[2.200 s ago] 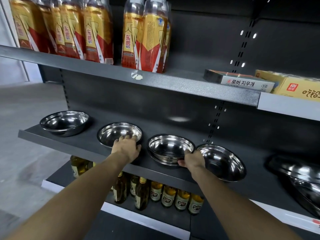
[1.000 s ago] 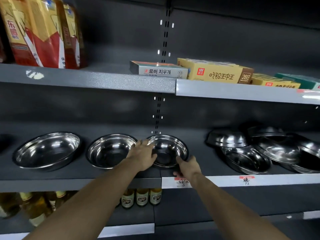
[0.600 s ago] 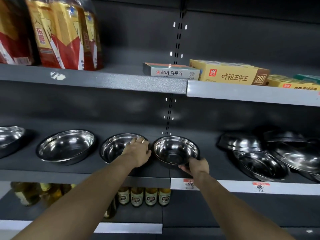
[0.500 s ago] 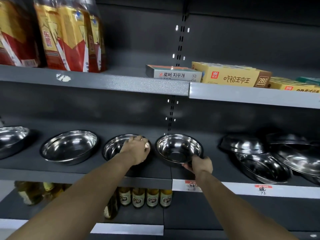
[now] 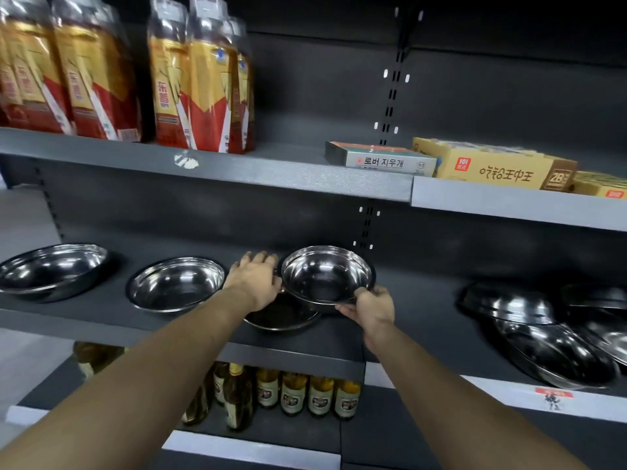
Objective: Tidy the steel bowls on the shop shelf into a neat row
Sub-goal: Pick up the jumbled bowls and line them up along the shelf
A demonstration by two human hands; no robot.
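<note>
Since 0.5 s ago the right-hand bowl has come up off the shelf: it sat flat beside its neighbour then, now the lifted bowl is raised and tilted toward the camera, overlapping the bowl under it. Right hand is pinching its near rim, thumb over the edge, fingers underneath. Left hand has slid across to the gap, fingers spread, palm on the far-left rim of the lower bowl, which sits dark and partly hidden on the shelf. 2 more bowls already sit spaced out to the left: the middle bowl and the far-left bowl. To the right, well apart, is a loose heap of steel bowls, some upside down, not sorted yet. Step in hand, as I read it: either stacking the lifted bowl into the lower one or re-spacing it. Cannot tell which from this. Next move calls for levelling the bowl before setting it down, left hand holding the lower bowl so it doesn't skate on the smooth shelf, then matching the gap of the 2 on the left. Row looks under half done given the heap. Upper shelf stock, bottle packs and boxes, is clear of the work.
</note>
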